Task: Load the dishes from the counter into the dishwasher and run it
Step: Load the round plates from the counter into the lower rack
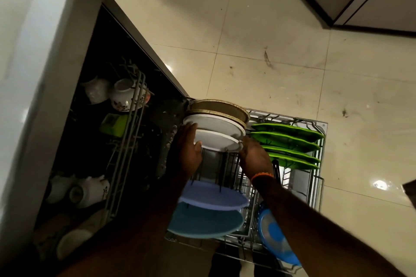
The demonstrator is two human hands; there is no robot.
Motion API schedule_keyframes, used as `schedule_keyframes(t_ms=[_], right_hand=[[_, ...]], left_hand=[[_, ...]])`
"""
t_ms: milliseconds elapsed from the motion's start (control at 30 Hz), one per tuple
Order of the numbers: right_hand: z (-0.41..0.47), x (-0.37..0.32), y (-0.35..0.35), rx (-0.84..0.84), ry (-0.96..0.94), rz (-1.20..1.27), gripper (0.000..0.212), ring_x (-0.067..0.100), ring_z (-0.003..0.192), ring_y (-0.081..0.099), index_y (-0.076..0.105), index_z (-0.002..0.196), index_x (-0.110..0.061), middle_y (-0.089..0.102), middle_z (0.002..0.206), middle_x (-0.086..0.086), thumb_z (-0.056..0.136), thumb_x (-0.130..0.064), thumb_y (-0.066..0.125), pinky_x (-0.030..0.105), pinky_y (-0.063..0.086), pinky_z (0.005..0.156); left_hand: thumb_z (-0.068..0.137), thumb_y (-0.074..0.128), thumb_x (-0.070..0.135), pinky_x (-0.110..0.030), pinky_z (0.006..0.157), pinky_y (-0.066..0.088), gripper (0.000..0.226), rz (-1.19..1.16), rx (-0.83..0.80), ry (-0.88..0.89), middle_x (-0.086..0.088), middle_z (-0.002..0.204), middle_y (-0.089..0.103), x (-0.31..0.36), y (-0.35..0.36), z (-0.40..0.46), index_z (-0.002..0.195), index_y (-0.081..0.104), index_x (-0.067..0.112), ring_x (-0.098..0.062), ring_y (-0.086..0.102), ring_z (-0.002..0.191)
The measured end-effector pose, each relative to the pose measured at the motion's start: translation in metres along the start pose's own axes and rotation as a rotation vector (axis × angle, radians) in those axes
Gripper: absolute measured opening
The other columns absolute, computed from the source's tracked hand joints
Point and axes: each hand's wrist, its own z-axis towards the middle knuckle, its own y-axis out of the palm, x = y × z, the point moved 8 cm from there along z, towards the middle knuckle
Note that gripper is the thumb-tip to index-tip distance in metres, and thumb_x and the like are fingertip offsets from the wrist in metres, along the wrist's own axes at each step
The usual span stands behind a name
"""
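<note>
Both hands steady a white plate in the pulled-out lower rack [316, 184] of the open dishwasher [139, 119].

Standing on edge in that rack are 4 green plates [290, 141], 2 bluish plates [209, 211] and 2 brown-rimmed ones [219, 108]. The white plate [221, 141] stands among them; the left hand [188, 148] lies flat-fingered along its left edge, and the right hand [254, 157] curls its fingers at the right rim.
</note>
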Motion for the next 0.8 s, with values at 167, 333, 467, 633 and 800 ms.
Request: schedule_keyframes(t_ms=[167, 333, 467, 633, 800], right_hand=[[-0.028, -0.022, -0.024, -0.015, -0.003, 0.007, 0.042, 0.024, 0.116, 0.061, 0.053, 0.135, -0.039, 0.061, 0.132, 0.000, 0.096, -0.026, 0.057, 0.044, 0.054, 0.095], [-0.059, -0.058, -0.067, -0.066, -0.059, -0.066, 0.072, 0.027, 0.123, 0.057, 0.049, 0.142, -0.030, 0.056, 0.141, 0.001, 0.078, -0.010, 0.075, 0.041, 0.049, 0.105], [-0.083, -0.093, -0.115, -0.103, -0.101, -0.185, 0.080, 0.031, 0.127, 0.051, 0.036, 0.148, -0.022, 0.050, 0.144, 0.007, 0.079, -0.024, 0.077, 0.045, 0.047, 0.106], [-0.118, -0.124, -0.180, -0.074, -0.122, -0.284, 0.091, 0.033, 0.142, 0.036, 0.022, 0.156, -0.017, 0.037, 0.157, 0.012, 0.084, -0.033, 0.075, 0.045, 0.037, 0.115], [-0.159, -0.148, -0.231, -0.040, -0.138, -0.355, 0.091, 0.034, 0.146, 0.030, 0.020, 0.158, -0.013, 0.028, 0.161, 0.015, 0.086, -0.033, 0.072, 0.045, 0.030, 0.119]], left_hand=[[0.086, 0.075, 0.008, -0.054, 0.118, 0.033, 0.068, 0.109, -0.066, -0.030, -0.023, 0.153, 0.042, 0.025, -0.011, -0.011, 0.147, 0.046, 0.000, -0.043, 0.037, 0.143], [0.092, 0.069, 0.034, -0.040, 0.125, 0.007, 0.087, 0.210, -0.218, -0.118, -0.012, 0.168, 0.014, 0.064, -0.033, -0.023, 0.160, 0.020, 0.010, -0.032, 0.009, 0.155], [0.089, 0.071, 0.044, -0.044, 0.123, 0.017, 0.095, 0.248, -0.273, -0.108, -0.012, 0.168, 0.011, 0.108, -0.068, -0.032, 0.160, 0.016, 0.014, -0.033, 0.012, 0.153], [0.085, 0.073, 0.048, -0.048, 0.123, 0.023, 0.097, 0.206, -0.266, -0.079, -0.008, 0.166, 0.015, 0.151, -0.121, -0.050, 0.159, 0.018, 0.017, -0.031, 0.013, 0.152], [0.088, 0.067, 0.051, -0.045, 0.126, 0.011, 0.100, 0.216, -0.288, -0.037, -0.009, 0.169, 0.007, 0.180, -0.165, -0.076, 0.161, 0.010, 0.014, -0.032, 0.005, 0.155]])
